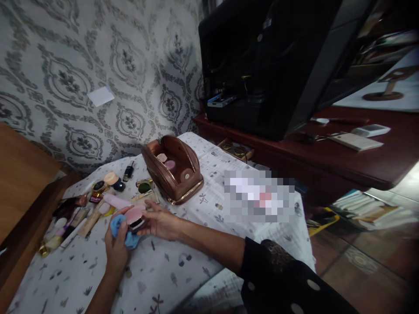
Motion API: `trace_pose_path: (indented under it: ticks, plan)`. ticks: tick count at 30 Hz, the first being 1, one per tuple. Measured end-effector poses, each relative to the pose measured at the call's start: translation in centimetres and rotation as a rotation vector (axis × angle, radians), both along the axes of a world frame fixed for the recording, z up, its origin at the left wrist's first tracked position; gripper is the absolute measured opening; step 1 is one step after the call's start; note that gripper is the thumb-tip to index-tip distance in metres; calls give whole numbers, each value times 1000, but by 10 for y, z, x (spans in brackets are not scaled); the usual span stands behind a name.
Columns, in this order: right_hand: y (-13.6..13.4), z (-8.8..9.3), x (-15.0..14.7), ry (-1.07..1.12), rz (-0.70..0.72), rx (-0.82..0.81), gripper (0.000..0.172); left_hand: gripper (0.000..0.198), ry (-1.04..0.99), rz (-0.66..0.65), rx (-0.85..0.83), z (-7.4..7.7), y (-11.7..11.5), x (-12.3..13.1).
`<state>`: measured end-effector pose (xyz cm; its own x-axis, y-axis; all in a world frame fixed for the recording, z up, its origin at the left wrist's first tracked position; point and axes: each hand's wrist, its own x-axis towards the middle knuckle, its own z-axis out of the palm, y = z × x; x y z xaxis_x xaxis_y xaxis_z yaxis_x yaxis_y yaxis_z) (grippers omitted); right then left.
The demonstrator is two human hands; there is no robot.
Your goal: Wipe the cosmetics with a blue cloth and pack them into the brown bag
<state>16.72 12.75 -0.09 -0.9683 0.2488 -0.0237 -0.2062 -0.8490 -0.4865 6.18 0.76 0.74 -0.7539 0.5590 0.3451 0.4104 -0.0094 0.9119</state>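
A round cosmetic compact (134, 214) with a pink top and dark side is held between my two hands over the table. My right hand (160, 221) grips its right side with thumb and fingers. In my left hand (116, 240) is a blue cloth (131, 240), bunched up and pressed against the compact's left side. Just beyond lie a pink tube (116, 202) and several other makeup items. Behind them stands a brown cosmetic bag (175, 174), unzipped, with a few round pieces visible inside.
A white patterned cloth covers the table (183, 279). Small bottles, tubes and brushes (70, 220) crowd its left side, near a wooden panel (22, 183). A pixelated item (258, 196) lies at the right. Beyond is a dark red cabinet (353, 161) with a black television (262, 65).
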Motion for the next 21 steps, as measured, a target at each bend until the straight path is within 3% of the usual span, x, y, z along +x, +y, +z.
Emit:
trace_pose_path:
  ticks: [4, 8, 11, 17, 21]
  plan:
    - [-1, -4, -6, -61, -58, 9, 53, 47, 57, 22, 34, -2, 0, -2]
    - [0, -4, -5, -93, -1, 64, 29, 45, 20, 71, 69, -2, 0, -5]
    - [1, -4, -4, -117, 16, 107, 22, 45, 5, 63, 70, 1, 0, -4]
    - [2, -15, -8, -80, -48, 165, 53, 46, -91, -118, -18, 7, -1, 3]
    - [-1, -20, -11, -136, -126, 202, 60, 43, -26, -38, -31, 7, -1, 4]
